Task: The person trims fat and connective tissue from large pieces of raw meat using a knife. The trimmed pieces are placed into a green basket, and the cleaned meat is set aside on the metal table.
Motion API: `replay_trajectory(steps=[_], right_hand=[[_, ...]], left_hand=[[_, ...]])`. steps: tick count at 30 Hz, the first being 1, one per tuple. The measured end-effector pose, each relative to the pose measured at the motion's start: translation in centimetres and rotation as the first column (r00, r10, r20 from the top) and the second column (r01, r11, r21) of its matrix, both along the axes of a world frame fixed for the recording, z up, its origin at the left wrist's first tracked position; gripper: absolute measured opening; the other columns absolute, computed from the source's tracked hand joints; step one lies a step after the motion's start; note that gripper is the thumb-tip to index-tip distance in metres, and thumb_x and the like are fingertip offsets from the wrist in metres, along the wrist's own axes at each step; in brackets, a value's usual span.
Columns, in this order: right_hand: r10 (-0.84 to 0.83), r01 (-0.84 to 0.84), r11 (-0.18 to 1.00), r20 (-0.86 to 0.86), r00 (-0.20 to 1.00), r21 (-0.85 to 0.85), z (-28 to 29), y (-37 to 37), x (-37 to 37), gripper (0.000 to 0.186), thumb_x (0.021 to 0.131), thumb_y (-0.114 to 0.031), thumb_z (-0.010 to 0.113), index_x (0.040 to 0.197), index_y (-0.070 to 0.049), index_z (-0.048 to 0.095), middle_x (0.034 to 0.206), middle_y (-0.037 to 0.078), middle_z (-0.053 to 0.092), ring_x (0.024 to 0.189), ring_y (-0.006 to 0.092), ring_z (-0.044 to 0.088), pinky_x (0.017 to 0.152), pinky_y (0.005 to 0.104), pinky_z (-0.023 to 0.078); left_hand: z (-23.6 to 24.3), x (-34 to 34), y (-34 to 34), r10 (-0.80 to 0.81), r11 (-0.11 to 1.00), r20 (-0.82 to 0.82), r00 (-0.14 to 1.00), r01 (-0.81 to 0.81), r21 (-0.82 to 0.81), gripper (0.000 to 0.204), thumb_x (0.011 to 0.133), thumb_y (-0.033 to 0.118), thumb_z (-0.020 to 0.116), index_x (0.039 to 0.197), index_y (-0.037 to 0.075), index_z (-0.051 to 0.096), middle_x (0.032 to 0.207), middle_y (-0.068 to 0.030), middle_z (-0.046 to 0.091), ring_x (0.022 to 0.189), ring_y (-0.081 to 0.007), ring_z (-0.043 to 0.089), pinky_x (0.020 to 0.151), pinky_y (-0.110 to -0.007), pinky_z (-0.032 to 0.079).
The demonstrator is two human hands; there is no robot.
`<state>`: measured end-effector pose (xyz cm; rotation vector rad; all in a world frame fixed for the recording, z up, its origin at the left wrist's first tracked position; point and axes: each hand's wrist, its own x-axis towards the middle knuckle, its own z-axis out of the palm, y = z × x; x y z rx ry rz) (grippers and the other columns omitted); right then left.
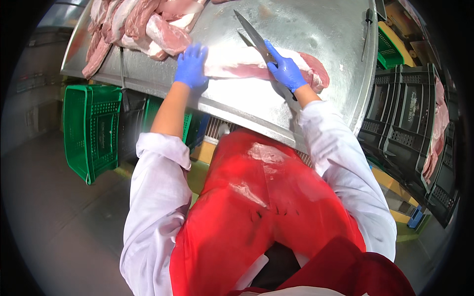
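A long pork loin (232, 63) with a white fat layer lies across the metal table (340, 98) in front of me. At its left end rests my left hand (191, 67), in a blue glove, with fingers spread and touching the meat. My right hand (286, 74), also gloved in blue, is closed round the handle of a knife (251, 29), thumb stretched toward the blade. The long blade points up and to the left, crossing over the loin. Part of the dark handle is hidden by my palm. Whether the edge touches the meat I cannot tell.
Several pork pieces (148, 29) are heaped at the table's far left. A thin rod with a black handle (367, 34) lies along the right rim. Green crates (91, 133) stand below on the left. Black crates (395, 108) are on the right, one with meat (437, 123).
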<state>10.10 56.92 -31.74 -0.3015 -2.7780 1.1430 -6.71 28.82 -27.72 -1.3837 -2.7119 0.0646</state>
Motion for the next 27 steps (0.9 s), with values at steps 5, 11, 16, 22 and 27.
replay_trajectory(steps=[5, 11, 16, 22, 27], right_hand=[[-0.100, 0.099, 0.994, 0.018, 0.995, 0.054, 0.0, 3.6, -2.8, 0.073, 0.091, -0.021, 0.057, 0.155, -0.035, 0.025, 0.093, 0.025, 0.069, 0.087, 0.0421, 0.067, 0.079, 0.0473, 0.053], [-0.325, 0.335, 0.920, 0.082, 0.942, -0.202, 1.2, -5.3, 1.0, 0.076, 0.090, -0.023, 0.061, 0.156, -0.032, 0.024, 0.089, 0.028, 0.068, 0.079, 0.0343, 0.070, 0.079, 0.0411, 0.053], [-0.409, 0.426, 0.824, 0.128, 0.904, -0.373, 0.1, -12.8, 7.7, 0.075, 0.089, -0.018, 0.061, 0.156, -0.021, 0.028, 0.102, 0.022, 0.071, 0.078, 0.0252, 0.070, 0.078, 0.0377, 0.055], [-0.460, 0.589, 0.599, 0.369, 0.807, -0.542, 3.1, -12.2, 1.8, 0.080, 0.091, -0.013, 0.062, 0.158, -0.026, 0.021, 0.090, 0.014, 0.070, 0.064, 0.0150, 0.064, 0.061, 0.0318, 0.054], [-0.506, 0.524, 0.658, 0.198, 0.840, -0.541, 0.8, -19.0, 6.0, 0.079, 0.092, -0.008, 0.058, 0.159, -0.019, 0.018, 0.085, 0.012, 0.066, 0.057, 0.0110, 0.059, 0.054, 0.0297, 0.052]], left_hand=[[-1.2, -1.9, 2.6, 0.160, 0.984, 0.404, 0.901, -0.180, 0.012, 0.088, 0.065, 0.034, 0.080, 0.140, 0.003, 0.044, 0.134, -0.0244, 0.055, 0.125, -0.0411, 0.053, 0.102, -0.044, 0.046], [-5.5, -1.7, 1.6, 0.133, 0.946, 0.841, 0.524, -0.321, 0.051, 0.083, 0.065, 0.042, 0.078, 0.130, -0.001, 0.049, 0.128, -0.0284, 0.059, 0.117, -0.0403, 0.060, 0.096, -0.043, 0.049], [-6.5, -0.5, 0.7, 0.053, 0.946, 0.855, 0.516, -0.300, 0.122, 0.085, 0.064, 0.041, 0.079, 0.129, -0.003, 0.047, 0.118, -0.0288, 0.062, 0.112, -0.0397, 0.062, 0.092, -0.043, 0.051], [-5.7, 1.8, 0.5, -0.195, 0.834, 0.795, 0.575, -0.330, 0.443, 0.072, 0.082, 0.042, 0.072, 0.131, -0.003, 0.045, 0.113, -0.0258, 0.063, 0.106, -0.0365, 0.063, 0.093, -0.042, 0.049], [-8.7, 1.7, -1.5, -0.097, 0.697, 0.783, 0.615, -0.519, 0.495, 0.036, 0.099, 0.024, 0.048, 0.125, -0.001, 0.042, 0.101, -0.0236, 0.062, 0.092, -0.0336, 0.063, 0.083, -0.043, 0.049]])
